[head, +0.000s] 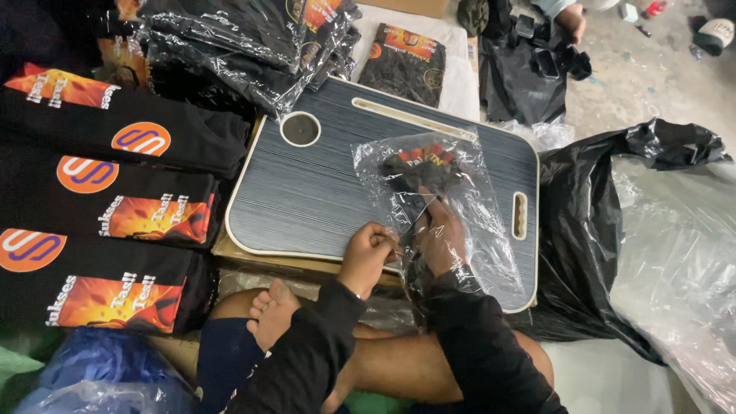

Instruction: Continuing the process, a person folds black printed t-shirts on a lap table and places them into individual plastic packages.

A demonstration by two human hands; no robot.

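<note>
Both sleeves [383, 345] reach up: left hand [368, 257] pinches the bag [460, 199] mouth, right hand [438, 241] is inside it, gripping the black shirt [420, 172] just beyond, on the desk [307, 192].

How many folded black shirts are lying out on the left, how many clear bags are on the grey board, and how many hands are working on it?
Folded black shirts on the left: 3
Clear bags on the lap tray: 1
Hands at the bag: 2, left hand and right hand
Total: 6
</note>
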